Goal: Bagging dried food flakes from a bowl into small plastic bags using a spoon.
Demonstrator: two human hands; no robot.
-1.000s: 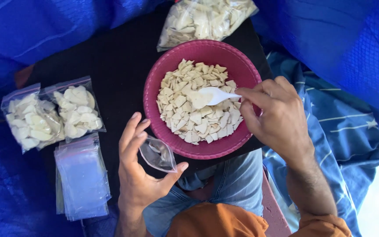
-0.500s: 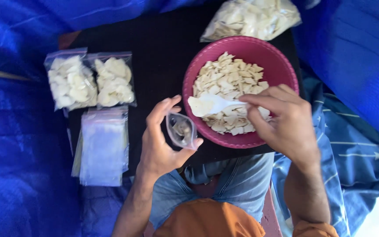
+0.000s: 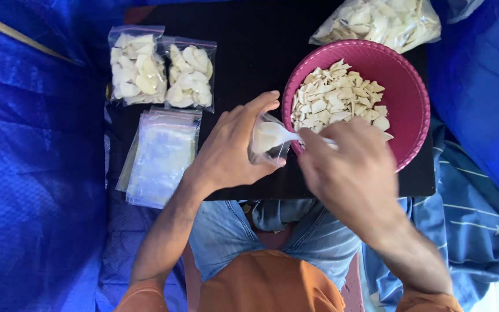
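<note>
Hands grip one spoon [image 3: 275, 136] and one small bag [image 3: 268, 141]; two filled bags [image 3: 162, 70], one bowl [image 3: 411, 110].

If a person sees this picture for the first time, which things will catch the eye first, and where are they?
The round pink plastic bowl of pale white chips at the upper right stands out first. Just left of it, the left hand holds a small clear plastic bag open while the right hand tips a white plastic spoon into it. Two filled clear bags lie at the upper left on the black board.
</note>
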